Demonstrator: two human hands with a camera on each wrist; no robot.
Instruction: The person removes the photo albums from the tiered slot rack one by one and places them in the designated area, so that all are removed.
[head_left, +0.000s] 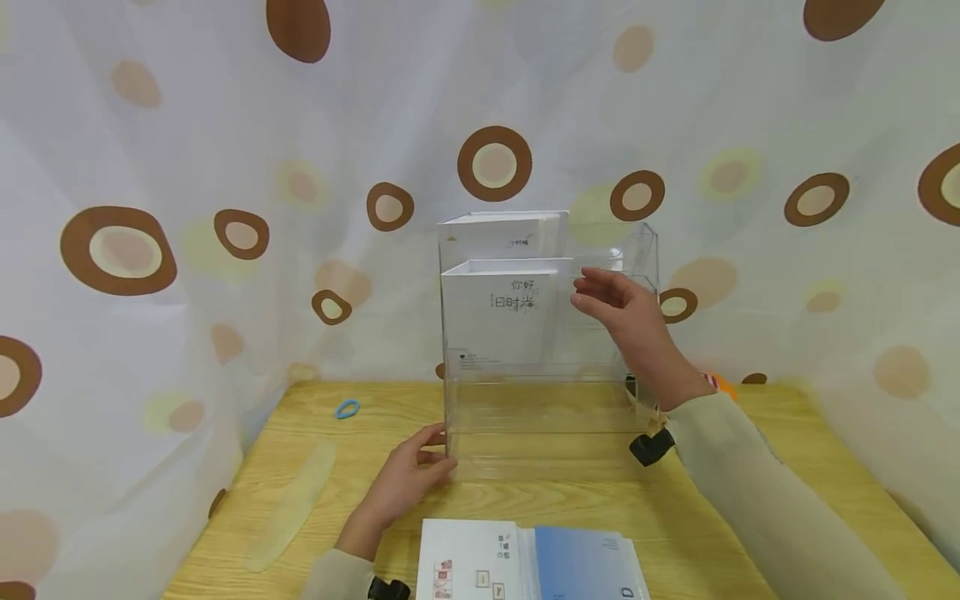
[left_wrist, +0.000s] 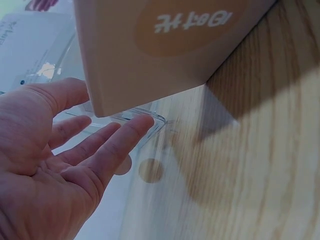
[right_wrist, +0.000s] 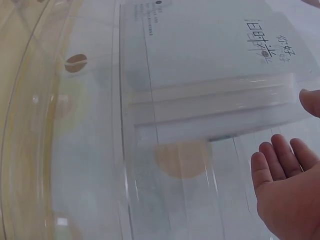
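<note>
A clear plastic tiered rack (head_left: 551, 432) stands upright on the table. In its left part, two white boxed books sit one behind the other, the front one (head_left: 480, 321) lower than the rear one (head_left: 480, 239). My left hand (head_left: 408, 475) touches the rack's lower left side, its fingers spread. Beside those fingers in the left wrist view is a shaded panel (left_wrist: 120, 70) with white lettering. My right hand (head_left: 626, 312) hovers by the right edge of the front boxed book. Its fingers are loosely bent, with nothing between them in the right wrist view.
Before the rack lie a white book (head_left: 465, 550) and a blue-covered book (head_left: 581, 562), side by side at the near edge. A blue ring (head_left: 347, 408) and a pale, long flat shape (head_left: 292, 508) are to the left. An orange item (head_left: 720, 385) shows behind the right wrist.
</note>
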